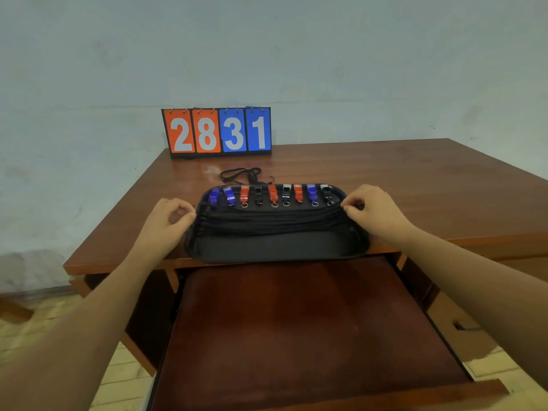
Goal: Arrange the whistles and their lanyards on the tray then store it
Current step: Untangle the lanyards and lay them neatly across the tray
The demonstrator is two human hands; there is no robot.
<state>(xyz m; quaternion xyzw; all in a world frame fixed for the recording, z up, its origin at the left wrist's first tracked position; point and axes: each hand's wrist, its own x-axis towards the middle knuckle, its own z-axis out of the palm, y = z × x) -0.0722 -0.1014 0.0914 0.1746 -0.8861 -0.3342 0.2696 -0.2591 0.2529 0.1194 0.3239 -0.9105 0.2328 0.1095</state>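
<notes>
My left hand (pixel 169 221) pinches the left ends of the lanyards (pixel 272 222) between thumb and forefinger, and my right hand (pixel 376 210) pinches the right ends the same way. The black cords run taut across the middle of the tray (pixel 275 250). The tray sits at the front edge of the desk (pixel 415 188), just above the open drawer (pixel 296 336). Nine whistles (pixel 272 194) line its far side (blue, red and black, mixed). Behind the tray a loose cord (pixel 241 175) lies tangled on the desk, and a scoreboard (pixel 218 132) reading 28 31 stands at the back.
</notes>
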